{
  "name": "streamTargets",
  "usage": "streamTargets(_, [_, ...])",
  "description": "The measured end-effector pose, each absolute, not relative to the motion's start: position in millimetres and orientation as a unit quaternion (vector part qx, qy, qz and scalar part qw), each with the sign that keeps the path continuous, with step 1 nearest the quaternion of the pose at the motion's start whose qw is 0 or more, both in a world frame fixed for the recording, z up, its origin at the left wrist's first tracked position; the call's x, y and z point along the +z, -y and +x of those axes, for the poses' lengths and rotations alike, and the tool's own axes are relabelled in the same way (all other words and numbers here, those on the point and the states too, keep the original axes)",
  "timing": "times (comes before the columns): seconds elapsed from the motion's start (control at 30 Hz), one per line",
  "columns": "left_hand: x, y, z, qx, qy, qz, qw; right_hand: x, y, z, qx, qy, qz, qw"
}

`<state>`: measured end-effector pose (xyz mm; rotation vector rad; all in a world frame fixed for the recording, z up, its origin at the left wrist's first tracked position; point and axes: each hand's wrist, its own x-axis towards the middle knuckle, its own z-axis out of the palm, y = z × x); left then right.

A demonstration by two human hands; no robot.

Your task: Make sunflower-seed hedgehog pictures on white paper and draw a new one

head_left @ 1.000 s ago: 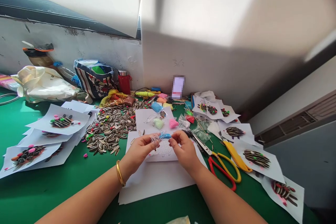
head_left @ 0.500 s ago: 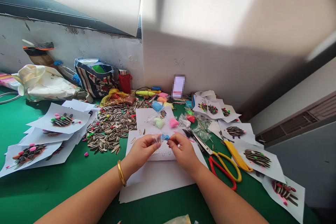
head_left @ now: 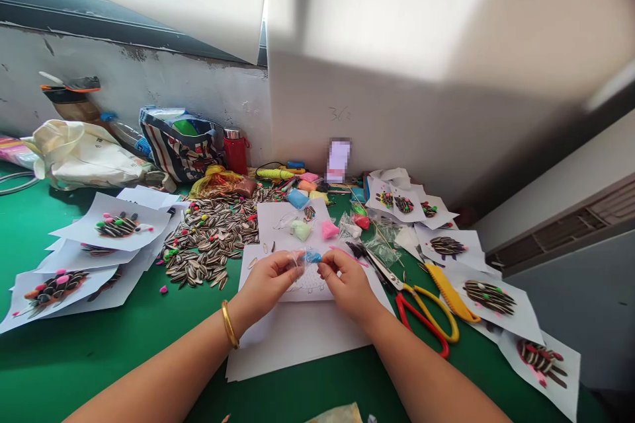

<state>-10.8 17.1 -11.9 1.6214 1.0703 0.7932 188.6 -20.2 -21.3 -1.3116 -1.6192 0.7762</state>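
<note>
A small clear plastic bag with blue clay (head_left: 312, 256) is stretched between my two hands, above a white sheet with a dotted drawing (head_left: 307, 281). The fingers of my left hand (head_left: 278, 272) pinch the bag's left side. My right hand (head_left: 344, 279) pinches its blue end. Just behind the hands lie a pale green clay packet (head_left: 301, 230) and a pink one (head_left: 329, 230) on another sheet. Black clay (head_left: 355, 250) sits right of my right hand.
Striped seeds (head_left: 203, 238) are heaped at the left. Decorated sheets lie on both sides of the green table (head_left: 119, 363). Scissors (head_left: 426, 310) and a yellow cutter (head_left: 449, 292) are at the right. A red bottle (head_left: 235, 153) and phone (head_left: 338, 160) stand behind.
Both hands stay nearly in place, still gripping the bag. The view has shifted very slightly.
</note>
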Motion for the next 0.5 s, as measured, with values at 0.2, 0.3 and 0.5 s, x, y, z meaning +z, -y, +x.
streamTargets(0.2, [-6.9,-19.5,-12.6,0.368,-0.438,0.653,0.497,-19.2,20.0,189.8,0.310,0.656,-0.526,0.443])
streamTargets(0.3, [-6.0,-20.1,-12.0,0.384,-0.438,0.628,0.516,-18.3,20.1,189.6,0.301,0.663,-0.527,0.439])
streamTargets(0.5, [-4.6,-19.4,-10.2,0.389,-0.432,0.602,0.547,-15.3,20.9,188.5,0.286,0.666,-0.528,0.442])
